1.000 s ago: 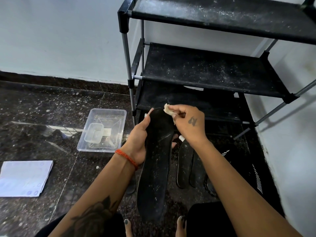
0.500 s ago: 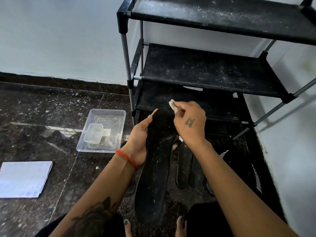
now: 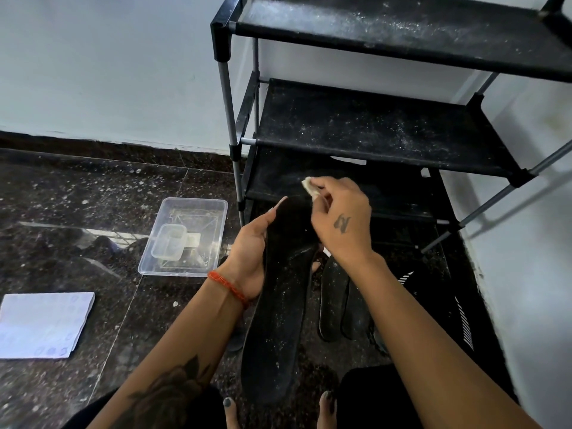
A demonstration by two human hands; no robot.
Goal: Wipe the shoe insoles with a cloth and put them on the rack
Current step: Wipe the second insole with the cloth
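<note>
Three dusty black fabric shelves on the metal-framed shoe rack [image 3: 387, 131] stand behind the work, none holding an insole yet as far as shows. One long black foam insole [image 3: 278, 305] stands nearly upright in front of the lowest shelf, its bottom end near the floor between the person's feet; it looks light, thin and bendy, so I judge it best held along one edge at mid-length. Two more dark insoles [image 3: 334, 298] lie on the floor just beside it. For grip, the left hand [image 3: 250, 252] clasps its left edge; the right hand [image 3: 340, 218] pinches a small pale wadded cloth [image 3: 310, 185] against the top end.
</note>
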